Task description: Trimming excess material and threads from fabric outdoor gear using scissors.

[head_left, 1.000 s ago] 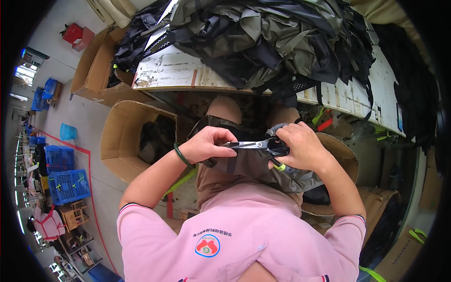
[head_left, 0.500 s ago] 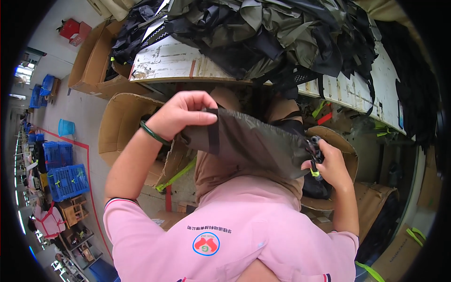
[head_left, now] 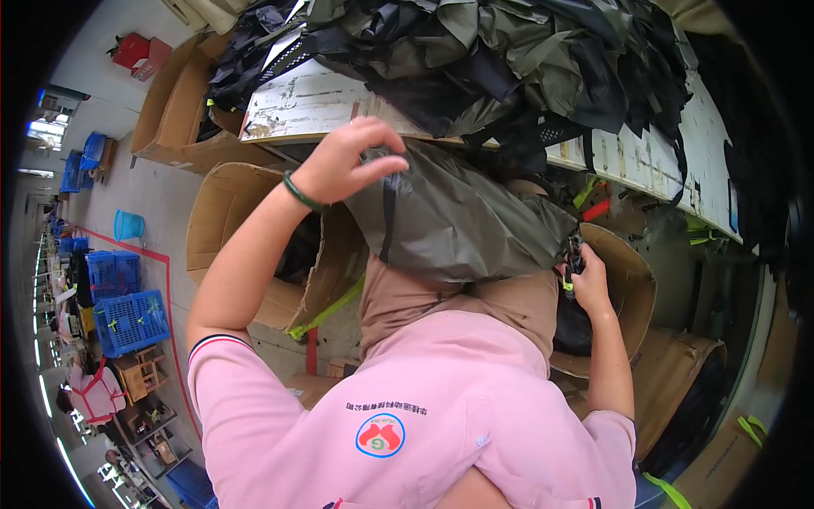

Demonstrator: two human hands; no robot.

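Observation:
A dark olive-grey fabric piece [head_left: 475, 220], like a thin bag or cover with a black strip near its left end, spreads over my lap. At its upper left corner my left hand [head_left: 360, 159], wearing a green bangle, has thumb and fingers curled over the edge, pinching it. My right hand [head_left: 591, 276] closes at the fabric's right end around a small black item [head_left: 571, 259] with a yellow-green bit. Fingers partly cover this item, so its kind is unclear.
A heap of black and olive fabric [head_left: 509, 68] covers the worn white table [head_left: 314, 106] ahead. Open cardboard boxes stand beside me, one at the left [head_left: 229, 220] and one at the right [head_left: 632, 284]. Blue crates [head_left: 131, 322] and a person [head_left: 95, 390] are farther left.
The fabric has spread wider and moved up toward the table, its flat face now more visible. My left hand has moved up and right; my right hand has shifted slightly.

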